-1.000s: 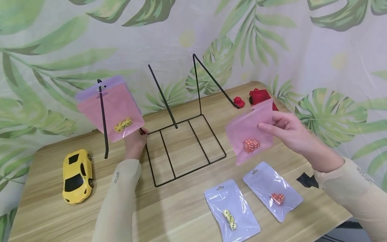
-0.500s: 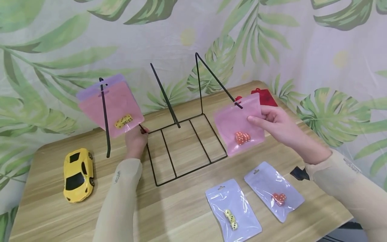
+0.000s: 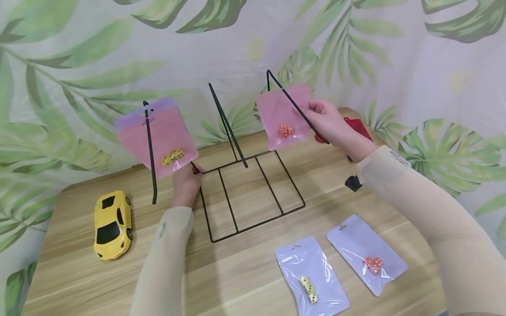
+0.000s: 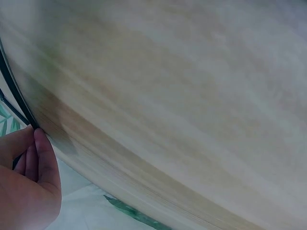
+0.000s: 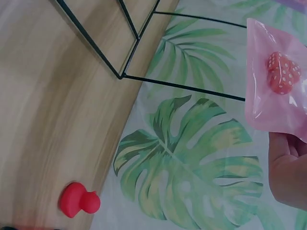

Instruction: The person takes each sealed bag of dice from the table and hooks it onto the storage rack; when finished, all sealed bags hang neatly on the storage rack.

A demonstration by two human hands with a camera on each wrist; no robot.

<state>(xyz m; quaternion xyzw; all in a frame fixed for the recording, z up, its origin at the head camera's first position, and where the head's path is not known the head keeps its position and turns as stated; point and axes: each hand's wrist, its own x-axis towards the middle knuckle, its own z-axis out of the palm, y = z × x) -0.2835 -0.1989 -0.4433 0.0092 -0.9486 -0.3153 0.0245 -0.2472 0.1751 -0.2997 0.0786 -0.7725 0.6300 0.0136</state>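
Note:
My right hand pinches the side edge of a pink zip bag with red dice in it. The bag hangs on the right prong of a black wire display rack, well up toward the prong's raised back end. In the right wrist view the dice show through the film above the thumb. My left hand grips the rack's back left part, with thumb and fingertips around the wire in the left wrist view. On the left prong hang a pink bag with yellow dice and a purple bag behind it.
Two lavender bags lie on the wooden table at front right, one with yellow dice, the other with red dice. A yellow toy car stands at left. A red knobbed piece and a red object sit at back right.
My right hand has carried the pink bag of red dice left, onto the right prong's tip, then back and up along the prong. My left hand keeps hold of the rack.

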